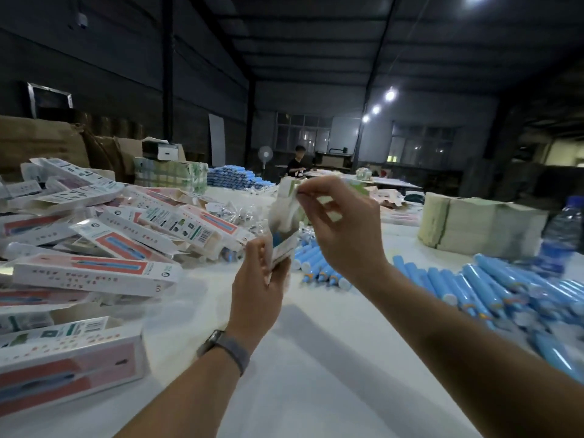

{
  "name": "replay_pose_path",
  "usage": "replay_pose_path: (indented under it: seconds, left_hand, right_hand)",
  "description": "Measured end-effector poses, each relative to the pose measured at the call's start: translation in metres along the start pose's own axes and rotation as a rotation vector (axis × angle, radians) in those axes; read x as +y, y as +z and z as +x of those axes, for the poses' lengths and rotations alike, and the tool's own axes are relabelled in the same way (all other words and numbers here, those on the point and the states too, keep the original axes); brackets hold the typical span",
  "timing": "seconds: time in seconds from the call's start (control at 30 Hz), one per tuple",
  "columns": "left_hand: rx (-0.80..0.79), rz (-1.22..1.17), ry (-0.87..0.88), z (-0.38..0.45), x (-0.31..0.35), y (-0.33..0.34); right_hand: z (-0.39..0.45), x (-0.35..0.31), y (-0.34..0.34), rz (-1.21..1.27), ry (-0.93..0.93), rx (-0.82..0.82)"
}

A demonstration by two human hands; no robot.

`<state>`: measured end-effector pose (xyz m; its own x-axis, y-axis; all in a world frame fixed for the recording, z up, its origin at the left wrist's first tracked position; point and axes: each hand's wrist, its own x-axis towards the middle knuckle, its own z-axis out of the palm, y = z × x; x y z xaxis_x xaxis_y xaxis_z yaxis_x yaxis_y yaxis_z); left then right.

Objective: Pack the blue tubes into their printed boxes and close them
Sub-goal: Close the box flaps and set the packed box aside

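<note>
Dim hall, glaring ceiling lamps (390,95) far back, soft arm shadows on white table (316,358), motion-blurred hands, edges warped

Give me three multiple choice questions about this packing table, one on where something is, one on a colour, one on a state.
1. Where does the heap of printed white cardboard boxes lie?
A. on the left
B. on the right
C. on the floor

2. What colour are the loose plastic tubes?
A. red
B. blue
C. yellow

3. What is the left hand doing?
A. resting flat on the table
B. gripping an upright printed box
C. hanging idle

Answers: 1 A, the heap fills the left side of the white table; 2 B, they show light blue; 3 B, its fingers curl round the box while the right hand pinches the top flap.
</note>
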<state>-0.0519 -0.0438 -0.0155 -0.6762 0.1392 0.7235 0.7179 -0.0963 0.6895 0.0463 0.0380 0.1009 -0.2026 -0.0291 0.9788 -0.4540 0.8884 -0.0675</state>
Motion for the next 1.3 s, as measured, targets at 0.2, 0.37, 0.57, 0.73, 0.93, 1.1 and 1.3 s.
replay_pose_path:
  seconds: [0.2, 0.37, 0.57, 0.73, 0.93, 1.1, 1.3]
  left_hand:
    - [-0.070, -0.057, -0.055, -0.007, 0.010, 0.006]
    - [-0.184, -0.073, -0.044, -0.010, 0.014, 0.012]
    - [-0.233, -0.175, -0.028, -0.011, 0.018, 0.012]
    - [-0.306, -0.269, -0.010, -0.010, 0.019, 0.011]
    - [-0.264, -0.338, 0.115, -0.008, 0.029, 0.004]
    - [-0.222, -0.301, 0.143, -0.008, 0.038, 0.002]
    - [-0.208, -0.277, 0.141, -0.009, 0.037, 0.006]
  right_hand:
    - [-0.019, 0.010, -0.023, -0.341, 0.049, -0.287]
    - [-0.031, 0.012, -0.029, -0.258, 0.292, -0.330]
    - [-0.037, 0.016, -0.025, -0.138, 0.364, -0.295]
    - [-0.043, 0.018, -0.020, 0.253, 0.619, -0.293]
    - [-0.052, 0.019, -0.017, 0.293, 0.555, -0.246]
    - [-0.054, 0.020, -0.018, 0.292, 0.534, -0.227]
    - [-0.066, 0.022, -0.016, 0.400, 0.609, -0.192]
